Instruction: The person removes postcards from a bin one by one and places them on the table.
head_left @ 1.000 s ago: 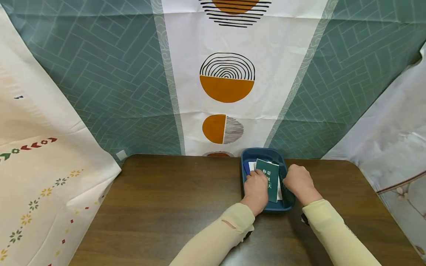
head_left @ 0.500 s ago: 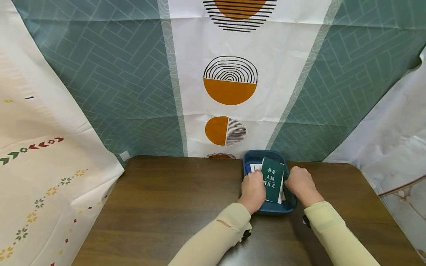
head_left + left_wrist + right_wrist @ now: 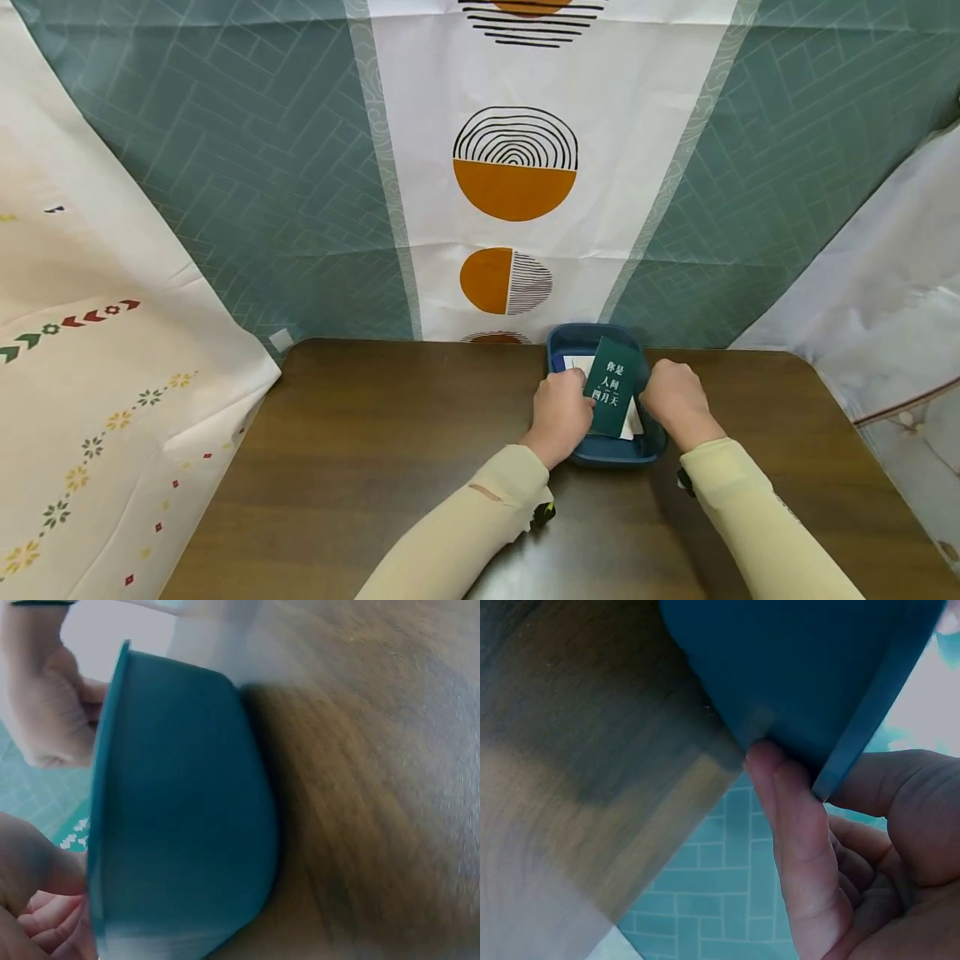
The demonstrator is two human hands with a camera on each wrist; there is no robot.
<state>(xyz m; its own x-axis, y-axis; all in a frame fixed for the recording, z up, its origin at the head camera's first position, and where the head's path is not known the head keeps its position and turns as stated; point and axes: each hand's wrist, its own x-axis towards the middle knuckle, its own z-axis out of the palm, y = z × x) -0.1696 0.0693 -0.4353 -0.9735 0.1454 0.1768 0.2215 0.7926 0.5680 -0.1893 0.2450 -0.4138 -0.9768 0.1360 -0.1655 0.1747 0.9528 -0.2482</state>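
A dark green book (image 3: 613, 383) with white characters lies slanted on top of other items inside a blue plastic bin (image 3: 603, 457). My left hand (image 3: 560, 414) reaches over the bin's left rim and pinches the book's left edge, the thumb on the cover. In the left wrist view the bin wall (image 3: 180, 795) hides those fingertips, and a piece of green cover (image 3: 73, 835) shows past the thumb. My right hand (image 3: 677, 404) grips the right rim. From the right wrist, the index finger (image 3: 787, 802) lies outside the wall with the thumb (image 3: 877, 776) inside.
Under the green book are white pages or covers (image 3: 579, 362) and something dark blue (image 3: 558, 362). The bin stands at the back of a brown wooden table (image 3: 390, 450). A patterned cloth (image 3: 322, 167) hangs behind, with pale cloths on both sides.
My left hand has drawn back leftward from over the book to its left edge. The green book has turned slightly clockwise and moved right, uncovering more of its characters. My right hand stays on the rim.
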